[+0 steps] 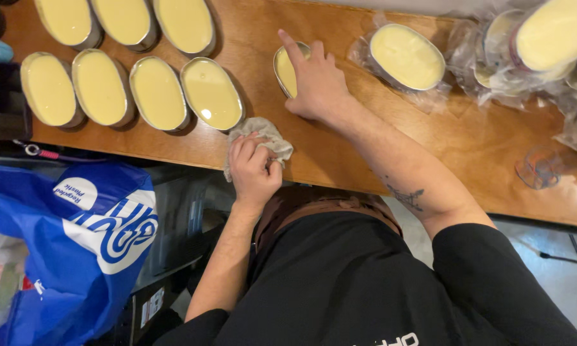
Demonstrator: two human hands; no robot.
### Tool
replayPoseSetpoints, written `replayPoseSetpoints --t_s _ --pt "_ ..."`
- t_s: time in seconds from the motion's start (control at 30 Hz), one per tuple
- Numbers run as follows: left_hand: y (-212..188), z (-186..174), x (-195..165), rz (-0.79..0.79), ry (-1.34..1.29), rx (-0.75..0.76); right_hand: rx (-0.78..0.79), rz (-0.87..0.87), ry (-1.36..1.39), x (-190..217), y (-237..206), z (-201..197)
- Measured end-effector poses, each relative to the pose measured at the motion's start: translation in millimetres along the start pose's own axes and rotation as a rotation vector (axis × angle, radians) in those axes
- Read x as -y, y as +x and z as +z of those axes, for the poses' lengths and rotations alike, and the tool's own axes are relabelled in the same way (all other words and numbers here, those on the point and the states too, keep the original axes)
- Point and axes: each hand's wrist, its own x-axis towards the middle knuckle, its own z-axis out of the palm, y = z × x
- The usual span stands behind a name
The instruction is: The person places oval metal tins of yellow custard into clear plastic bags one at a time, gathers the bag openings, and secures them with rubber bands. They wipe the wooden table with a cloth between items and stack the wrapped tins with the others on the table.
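Observation:
My right hand [317,80] lies over a small oval metal tin [286,69] filled with a pale yellow solid, fingers spread across its top on the wooden counter [480,144]. Near the counter's front edge my left hand [255,170] is closed on a crumpled grey cloth [266,136], just below another filled oval tin [211,94]. Most of the tin under my right hand is hidden by the palm.
Left of that tin are three more filled tins [101,86] in a row, with three others [125,20] behind. Plastic-wrapped tins [407,56] and more wrapped ones [554,32] sit at the right. A blue plastic bag [77,237] hangs below the counter at the left.

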Motion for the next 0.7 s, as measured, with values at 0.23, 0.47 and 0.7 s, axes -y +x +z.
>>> replayPoseSetpoints --t_s 0.23,0.47,0.7 --pt "-1 27 -20 -0.084 0.031 -0.013 0.003 -0.02 -0.009 -36 -60 -10" --pt "8 61 -35 -0.16 0.128 0.084 0.061 -0.06 0.005 -75 -118 -36" --pt "39 100 -38 -0.106 0.275 0.19 0.11 -0.19 0.001 -127 -171 -56"
